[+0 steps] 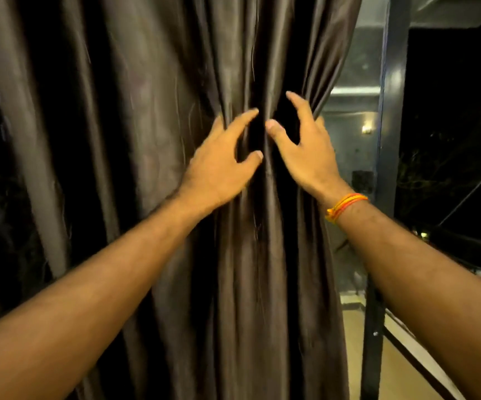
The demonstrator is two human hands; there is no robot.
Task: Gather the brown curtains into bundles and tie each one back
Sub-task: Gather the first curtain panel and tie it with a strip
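No text, label, brand name, number or sign can be read anywhere in the view. The brown curtain [152,140] is plain fabric with no print or tag showing. The orange thread band [346,206] on the right wrist carries no lettering. The dark metal frame [392,111] beside the curtain shows no marking or plate.
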